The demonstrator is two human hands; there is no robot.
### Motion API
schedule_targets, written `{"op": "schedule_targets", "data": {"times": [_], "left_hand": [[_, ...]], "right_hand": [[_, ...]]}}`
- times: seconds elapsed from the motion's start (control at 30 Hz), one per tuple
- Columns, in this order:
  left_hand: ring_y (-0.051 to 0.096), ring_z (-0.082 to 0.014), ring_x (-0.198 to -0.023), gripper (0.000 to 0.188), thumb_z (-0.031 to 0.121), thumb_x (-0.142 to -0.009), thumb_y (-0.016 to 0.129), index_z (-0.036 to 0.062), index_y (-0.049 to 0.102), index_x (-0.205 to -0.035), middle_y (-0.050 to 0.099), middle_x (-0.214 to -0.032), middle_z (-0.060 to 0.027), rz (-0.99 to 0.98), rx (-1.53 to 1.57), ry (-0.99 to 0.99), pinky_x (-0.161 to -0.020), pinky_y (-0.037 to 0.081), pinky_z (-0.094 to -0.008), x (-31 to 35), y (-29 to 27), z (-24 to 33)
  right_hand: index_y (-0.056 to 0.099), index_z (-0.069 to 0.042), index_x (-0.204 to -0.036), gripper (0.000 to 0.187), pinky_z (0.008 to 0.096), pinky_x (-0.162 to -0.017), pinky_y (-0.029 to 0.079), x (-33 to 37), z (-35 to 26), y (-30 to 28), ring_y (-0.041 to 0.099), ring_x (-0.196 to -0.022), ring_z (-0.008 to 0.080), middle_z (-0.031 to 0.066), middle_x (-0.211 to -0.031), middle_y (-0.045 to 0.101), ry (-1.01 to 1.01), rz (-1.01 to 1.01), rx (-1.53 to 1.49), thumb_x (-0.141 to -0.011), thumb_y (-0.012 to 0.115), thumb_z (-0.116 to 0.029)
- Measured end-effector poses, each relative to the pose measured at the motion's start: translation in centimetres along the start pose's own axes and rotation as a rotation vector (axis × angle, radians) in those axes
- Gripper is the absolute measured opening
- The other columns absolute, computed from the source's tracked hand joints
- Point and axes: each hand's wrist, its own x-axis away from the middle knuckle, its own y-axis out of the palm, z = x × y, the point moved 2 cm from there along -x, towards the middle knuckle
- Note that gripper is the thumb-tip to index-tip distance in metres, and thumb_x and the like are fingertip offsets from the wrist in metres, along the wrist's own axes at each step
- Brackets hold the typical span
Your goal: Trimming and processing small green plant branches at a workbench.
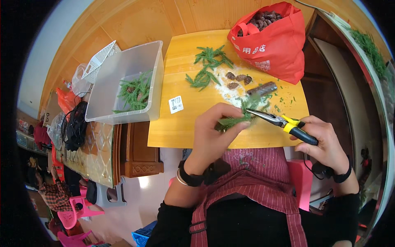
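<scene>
Over the near part of the yellow table (181, 127), my left hand (212, 127) pinches a green pine sprig (231, 122) between thumb and fingers. Long-nose pliers (299, 132) with black and yellow handles are gripped in my right hand (325, 142). Their jaws point left and meet the sprig; whether they are closed on it is too small to tell. Just beyond lie a few small brown pine cones (233, 85), some white powder (230, 94) and a dark cylinder (263, 89). More pine sprigs (202, 78) rest farther back.
A red bag (273, 55) full of pine cones stands at the back right. On the left, a clear plastic bin (101, 99) holds more greenery. A white label (175, 104) lies on the table. Pink stools (84, 206) and a person in a plaid top (57, 195) are at far left.
</scene>
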Motion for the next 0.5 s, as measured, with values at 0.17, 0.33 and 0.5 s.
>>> {"op": "schedule_targets", "data": {"times": [0.17, 0.33, 0.5], "left_hand": [[0.058, -0.0128, -0.081, 0.025, -0.005, -0.071, 0.066, 0.0032, 0.052, -0.089, 0.059, -0.086, -0.0044, -0.095, 0.673, -0.443, -0.070, 0.048, -0.0265, -0.2, -0.2, 0.4], [0.055, -0.0127, -0.076, 0.035, 0.007, -0.063, 0.075, 0.0070, 0.047, -0.083, 0.057, -0.081, -0.0047, -0.174, 0.913, -0.602, -0.067, 0.043, -0.0218, 0.5, 0.3, -0.4], [0.055, -0.0119, -0.071, 0.037, 0.009, -0.063, 0.076, 0.0080, 0.045, -0.082, 0.057, -0.079, -0.0041, -0.259, 1.063, -0.627, -0.063, 0.042, -0.0210, 0.7, 0.8, -0.9]], "right_hand": [[0.057, 0.001, -0.076, 0.045, 0.0386, -0.085, 0.040, -0.6, 1.4, -0.4, 0.055, -0.069, 0.0272, 0.0095, -0.067, 0.055, -0.116, -0.128, -0.012, -0.068, 0.069, -0.041], [0.056, 0.001, -0.073, 0.047, 0.0401, -0.088, 0.039, -1.0, 2.1, 0.4, 0.056, -0.075, 0.0294, 0.0090, -0.069, 0.056, -0.130, -0.128, -0.177, -0.067, 0.070, -0.044], [0.059, 0.000, -0.079, 0.040, 0.0393, -0.084, 0.042, -1.2, 2.4, 0.5, 0.057, -0.073, 0.0293, 0.0079, -0.069, 0.059, -0.234, -0.117, -0.196, -0.063, 0.074, -0.033]]}}
